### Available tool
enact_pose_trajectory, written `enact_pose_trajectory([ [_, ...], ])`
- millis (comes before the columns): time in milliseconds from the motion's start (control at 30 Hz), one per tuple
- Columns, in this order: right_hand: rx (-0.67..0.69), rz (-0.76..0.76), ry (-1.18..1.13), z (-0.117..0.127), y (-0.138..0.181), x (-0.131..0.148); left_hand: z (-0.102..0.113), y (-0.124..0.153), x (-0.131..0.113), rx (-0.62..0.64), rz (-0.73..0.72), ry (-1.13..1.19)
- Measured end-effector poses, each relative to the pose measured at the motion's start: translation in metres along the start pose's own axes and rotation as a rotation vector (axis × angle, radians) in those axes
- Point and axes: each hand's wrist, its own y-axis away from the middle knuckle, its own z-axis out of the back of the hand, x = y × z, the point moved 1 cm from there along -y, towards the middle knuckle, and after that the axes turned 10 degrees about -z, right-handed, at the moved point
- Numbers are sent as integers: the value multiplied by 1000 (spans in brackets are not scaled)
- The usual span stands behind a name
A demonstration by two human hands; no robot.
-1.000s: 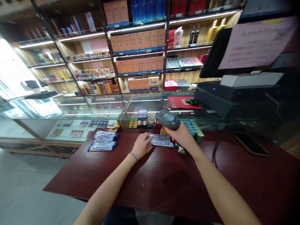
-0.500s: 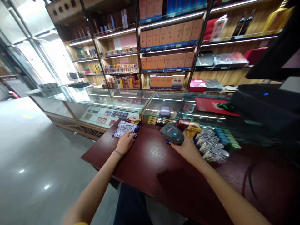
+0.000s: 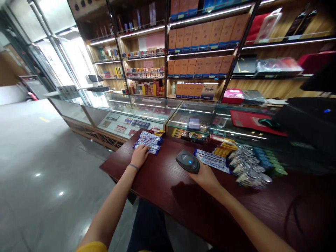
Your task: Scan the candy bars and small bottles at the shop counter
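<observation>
My right hand (image 3: pixel 204 175) grips a dark handheld barcode scanner (image 3: pixel 188 161) with a blue light, held low over the dark red counter (image 3: pixel 168 185). Just right of the scanner lie two blue-and-white candy bars (image 3: pixel 212 160). My left hand (image 3: pixel 139 156) rests fingers-down on the near edge of a stack of blue-and-white candy bars (image 3: pixel 148 141) at the counter's far left corner; its fingers lie flat and spread.
Yellow and red bars (image 3: pixel 222 147) and a heap of shiny wrapped items (image 3: pixel 249 168) lie at the right. Glass display cases (image 3: pixel 147 112) stand behind the counter, shelves of boxes behind those. A red mat with a mouse (image 3: pixel 265 122) and a black register sit far right.
The view swung left. My left hand went from the bars by the scanner to the stack at the left corner. The scanner came down nearer the counter.
</observation>
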Motion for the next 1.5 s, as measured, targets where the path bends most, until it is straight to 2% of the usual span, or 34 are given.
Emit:
enact_pose_trajectory([
  [200,-31,15,-31,5,-1,-3,5,-4,-14,27,-37,27],
  [267,-50,20,-41,7,-2,-6,8,-9,-24,-19,-46,123],
  [367,-93,29,-68,11,-3,-12,12,-24,-43,-159,-5,315],
  [433,-124,37,-88,13,-3,-15,10,-38,-59,-251,72,447],
  [500,-148,35,-90,17,-1,-17,1,-55,-76,-279,216,623],
  [633,-185,-26,-45,32,4,-17,-30,-88,-113,-179,573,1161],
  [700,-179,-57,-12,41,8,-17,-45,-100,-130,-133,650,1398],
  [800,-148,-100,52,53,11,-18,-58,-108,-146,-110,686,1642],
  [933,-126,-128,94,57,12,-24,-61,-102,-152,-78,706,1771],
  [1100,-131,-129,108,51,10,-31,-58,-96,-148,-47,726,1765],
  [1233,-145,-149,39,55,11,-33,-55,-97,-147,-24,643,1832],
  [1400,-323,-97,-82,73,8,-43,-54,-95,-148,2,534,1872],
  [1500,-433,-79,-174,89,8,-48,-57,-95,-150,-86,418,1742],
])
